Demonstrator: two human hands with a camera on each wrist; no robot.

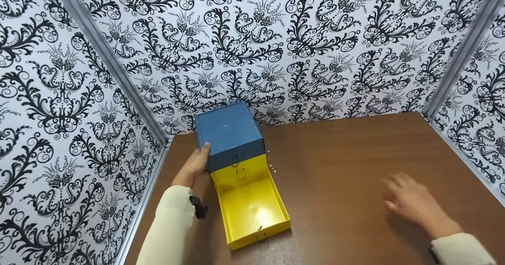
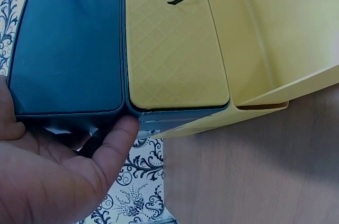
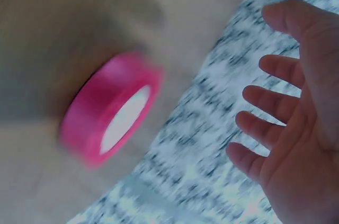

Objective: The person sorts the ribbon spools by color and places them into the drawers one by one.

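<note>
A small drawer box with a blue top stands at the back left of the table. Its blue front panel and quilted yellow front panel each carry a black loop handle. Below them a yellow drawer is pulled out toward me. My left hand holds the box by its left side, thumb over the top edge and a finger against the side. My right hand, blurred, is above the table at the right, fingers spread, holding nothing. Near it lies a pink ribbon roll, apart from the fingers.
The brown table meets a patterned back wall just behind the box. Patterned side walls with metal posts stand left and right. Small white bits show beside the box's right side.
</note>
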